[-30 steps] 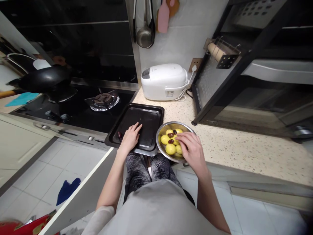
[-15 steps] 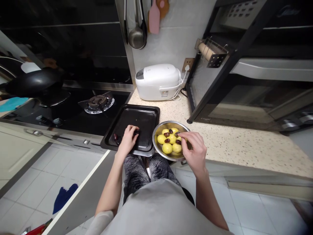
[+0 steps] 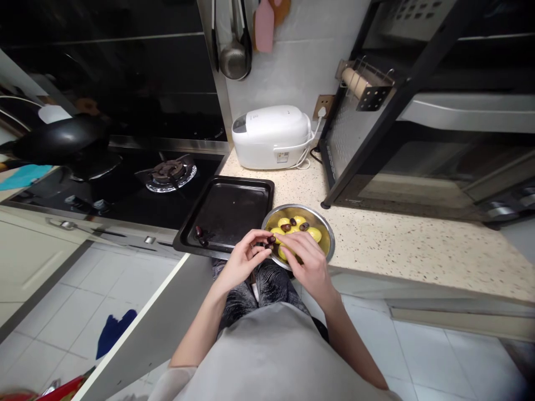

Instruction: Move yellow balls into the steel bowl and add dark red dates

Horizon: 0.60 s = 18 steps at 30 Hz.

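Observation:
My left hand (image 3: pixel 243 260) is closed on dark oval fruits (image 3: pixel 271 239), which look like dates or grapes, held at its fingertips over the left rim of the steel bowl (image 3: pixel 332 245). My right hand (image 3: pixel 308 262) is above the bowl, its fingers pinched together and close to those fruits; whatever they hold is hidden. Inside the bowl lie several smooth yellow balls (image 3: pixel 314 234), partly covered by my hands, with a few dark fruits (image 3: pixel 304 226) on and between them. Left of the bowl, a black baking tray (image 3: pixel 234 209) carries a few more dark fruits (image 3: pixel 199 233) in its near left corner.
A white rice cooker (image 3: pixel 271 136) stands behind the tray, against the wall. A gas burner (image 3: pixel 168 171) and a black wok (image 3: pixel 62 139) are to the left. An oven (image 3: pixel 451 161) in a black rack bounds the right. Below left, a drawer (image 3: pixel 137 328) is pulled out.
My left hand has moved right from the tray to the bowl's rim, bringing dark fruits with it. My right hand has shifted left across the bowl toward it.

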Available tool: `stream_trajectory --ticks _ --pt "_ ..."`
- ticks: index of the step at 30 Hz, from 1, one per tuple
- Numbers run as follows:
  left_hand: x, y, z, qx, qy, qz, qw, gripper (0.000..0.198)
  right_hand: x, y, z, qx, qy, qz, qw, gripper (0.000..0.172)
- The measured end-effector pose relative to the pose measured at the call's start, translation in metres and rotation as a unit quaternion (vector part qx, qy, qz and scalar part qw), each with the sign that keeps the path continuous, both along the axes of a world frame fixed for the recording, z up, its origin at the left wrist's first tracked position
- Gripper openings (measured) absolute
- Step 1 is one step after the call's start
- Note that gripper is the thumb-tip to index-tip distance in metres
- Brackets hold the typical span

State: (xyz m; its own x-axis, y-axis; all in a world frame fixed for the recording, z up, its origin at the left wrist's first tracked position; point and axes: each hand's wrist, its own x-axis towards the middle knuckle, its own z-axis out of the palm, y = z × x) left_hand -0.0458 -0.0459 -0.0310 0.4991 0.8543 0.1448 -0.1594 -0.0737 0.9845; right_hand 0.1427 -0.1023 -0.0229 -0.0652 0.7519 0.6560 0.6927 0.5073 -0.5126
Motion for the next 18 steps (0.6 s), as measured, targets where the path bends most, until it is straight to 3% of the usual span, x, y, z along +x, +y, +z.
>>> stream_trajectory --ticks 5,11,18 --pt "0.010 -0.008 -0.004 -0.031 -0.020 0.000 0.999 0.037 0.000 -0.001 -0.001 -0.010 0.006 -0.008 1.000 0.027" --pt "0.020 -0.009 -0.013 -0.025 -0.042 0.012 0.999 0.025 0.001 -0.001 -0.004 -0.018 0.021 -0.019 0.999 0.025" --pt "0.016 -0.002 -0.016 0.009 -0.033 0.081 0.996 0.025 0.023 0.001 0.001 0.010 0.027 -0.080 0.996 0.019"
